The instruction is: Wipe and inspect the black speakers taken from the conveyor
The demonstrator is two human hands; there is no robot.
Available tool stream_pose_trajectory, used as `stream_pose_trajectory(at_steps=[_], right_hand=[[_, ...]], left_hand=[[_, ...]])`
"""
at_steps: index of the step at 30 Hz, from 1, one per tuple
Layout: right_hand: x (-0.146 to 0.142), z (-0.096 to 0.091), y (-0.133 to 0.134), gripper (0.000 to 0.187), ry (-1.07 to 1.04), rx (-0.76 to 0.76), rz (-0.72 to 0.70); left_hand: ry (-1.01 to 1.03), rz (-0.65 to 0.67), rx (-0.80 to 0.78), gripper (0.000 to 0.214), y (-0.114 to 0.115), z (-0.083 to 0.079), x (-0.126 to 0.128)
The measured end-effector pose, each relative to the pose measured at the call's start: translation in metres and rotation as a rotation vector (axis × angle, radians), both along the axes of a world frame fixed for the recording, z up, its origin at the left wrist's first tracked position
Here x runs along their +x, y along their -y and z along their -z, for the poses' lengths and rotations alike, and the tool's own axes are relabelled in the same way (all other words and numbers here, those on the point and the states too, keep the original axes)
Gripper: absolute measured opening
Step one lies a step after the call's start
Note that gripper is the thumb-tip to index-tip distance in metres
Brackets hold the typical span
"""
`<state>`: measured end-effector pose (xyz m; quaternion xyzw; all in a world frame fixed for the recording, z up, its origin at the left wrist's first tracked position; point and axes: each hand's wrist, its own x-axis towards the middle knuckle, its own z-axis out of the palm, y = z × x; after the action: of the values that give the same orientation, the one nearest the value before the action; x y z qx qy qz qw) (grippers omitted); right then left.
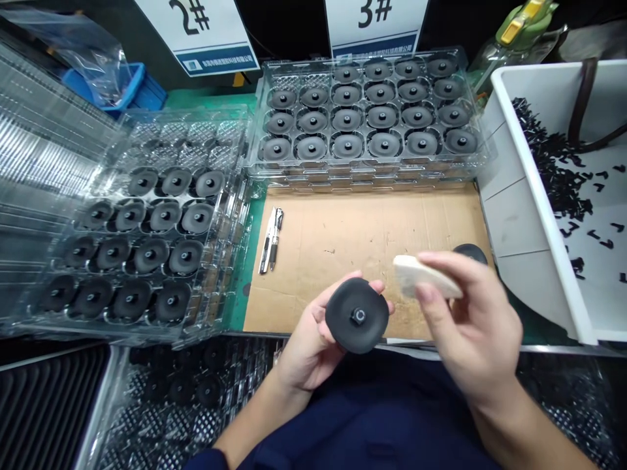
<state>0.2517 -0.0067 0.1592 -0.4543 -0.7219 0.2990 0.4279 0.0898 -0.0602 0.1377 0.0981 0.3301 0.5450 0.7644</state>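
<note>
My left hand [313, 333] holds a round black plastic part [350, 326] with a small raised hub at its centre, hub side toward me. Its fingers curl behind the part's edge. Just to the right, my right hand [475, 320] pinches a pale cream pad [424, 275], perhaps a sponge or felt block, between thumb and fingers. The pad is apart from the black part. Behind my right fingers, another dark rounded piece [471, 252] is partly hidden on the cardboard sheet [313, 222].
Clear trays of similar black parts stand at the left [147, 228] and back [365, 117]. A utility knife [266, 243] and a pen [275, 240] lie on the cardboard. On the right is a white bin [533, 189] with small black pieces. A blue box [132, 88] sits back left.
</note>
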Motion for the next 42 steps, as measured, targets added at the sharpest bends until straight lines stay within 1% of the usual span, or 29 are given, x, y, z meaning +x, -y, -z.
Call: stream_pose_trajectory(at_steps=[1,2,3,4,5,6,8,9,11,13,14,16,18,22,24,25,26,28,29,30,31,32,33,34,35,37,38,40,42], right_hand=[[-0.002,-0.003,-0.004,0.036,0.059,0.098,-0.134],[-0.004,-0.005,-0.008,0.036,0.126,0.16,-0.276],[-0.005,-0.004,-0.013,0.034,0.196,0.181,-0.381],[-0.005,-0.003,-0.018,0.031,0.263,0.171,-0.423],[-0.004,-0.002,-0.022,0.028,0.315,0.139,-0.392],[-0.004,-0.001,-0.024,0.026,0.343,0.106,-0.321],[-0.004,-0.001,-0.024,0.028,0.331,0.091,-0.226],[-0.004,-0.002,-0.022,0.031,0.298,0.104,-0.24],[-0.006,-0.002,-0.019,0.034,0.233,0.123,-0.347],[-0.006,0.003,-0.021,0.03,0.224,0.066,-0.412],[-0.005,0.008,-0.024,0.028,0.225,0.009,-0.39],[0.0,0.021,-0.03,0.023,0.21,-0.12,-0.283],[0.006,0.04,-0.031,0.023,0.166,-0.228,-0.205],[0.01,0.083,-0.019,0.022,0.15,-0.382,-0.258],[0.01,0.091,-0.013,0.021,0.161,-0.41,-0.255],[0.01,0.088,-0.011,0.021,0.157,-0.413,-0.223],[0.009,0.08,-0.011,0.022,0.146,-0.403,-0.17],[0.006,0.052,-0.013,0.025,0.107,-0.309,-0.068],[0.004,0.036,-0.015,0.027,0.091,-0.209,-0.049],[0.001,0.021,-0.017,0.028,0.077,-0.082,-0.12],[-0.002,0.007,-0.02,0.028,0.082,0.032,-0.253],[-0.005,-0.003,-0.023,0.027,0.091,0.121,-0.388],[-0.008,-0.009,-0.025,0.027,0.121,0.158,-0.508],[-0.011,-0.013,-0.028,0.027,0.17,0.153,-0.574],[-0.014,-0.014,-0.03,0.027,0.23,0.123,-0.58],[-0.019,-0.012,-0.031,0.026,0.327,0.087,-0.539],[-0.022,-0.01,-0.03,0.026,0.322,0.107,-0.544],[-0.026,-0.007,-0.029,0.028,0.212,0.162,-0.609],[-0.027,-0.007,-0.028,0.028,0.145,0.127,-0.628]], left_hand=[[-0.002,0.0,-0.006,0.046,0.001,0.002,0.001],[-0.008,-0.007,-0.017,0.047,0.002,0.003,0.001],[-0.014,-0.016,-0.026,0.048,0.004,0.005,0.0],[-0.016,-0.023,-0.036,0.05,0.005,0.007,0.0],[-0.018,-0.028,-0.044,0.051,0.006,0.008,-0.001],[-0.021,-0.034,-0.047,0.053,0.007,0.009,-0.003],[-0.027,-0.043,-0.049,0.055,0.008,0.01,-0.004],[-0.032,-0.043,-0.054,0.056,0.009,0.011,-0.005],[-0.044,-0.053,-0.054,0.054,0.008,0.013,-0.004],[-0.043,-0.057,-0.048,0.053,0.007,0.013,-0.004],[-0.036,-0.055,-0.044,0.054,0.006,0.013,-0.004],[-0.022,-0.038,-0.038,0.057,0.004,0.011,-0.005],[-0.013,-0.016,-0.046,0.058,0.003,0.01,-0.007],[0.001,0.006,-0.048,0.061,0.002,0.009,-0.009],[0.016,0.026,-0.04,0.063,0.002,0.009,-0.007],[0.024,0.037,-0.031,0.062,0.002,0.008,-0.006],[0.036,0.047,-0.021,0.062,0.002,0.008,-0.005],[0.052,0.058,-0.013,0.06,0.001,0.007,-0.002],[0.052,0.058,-0.019,0.058,0.001,0.006,-0.001],[0.046,0.058,-0.03,0.053,0.0,0.006,0.0],[0.039,0.054,-0.041,0.046,0.0,0.006,0.002],[0.032,0.045,-0.047,0.038,-0.001,0.006,0.003],[0.027,0.034,-0.048,0.032,-0.001,0.007,0.003],[0.023,0.021,-0.048,0.029,-0.001,0.007,0.004],[0.016,0.007,-0.049,0.029,-0.001,0.008,0.004],[-0.013,-0.007,-0.072,0.032,0.001,0.01,0.004],[-0.032,-0.004,-0.09,0.031,0.002,0.012,0.004],[-0.059,0.001,-0.123,0.029,0.004,0.014,0.002],[-0.06,-0.011,-0.133,0.031,0.006,0.016,0.0]])
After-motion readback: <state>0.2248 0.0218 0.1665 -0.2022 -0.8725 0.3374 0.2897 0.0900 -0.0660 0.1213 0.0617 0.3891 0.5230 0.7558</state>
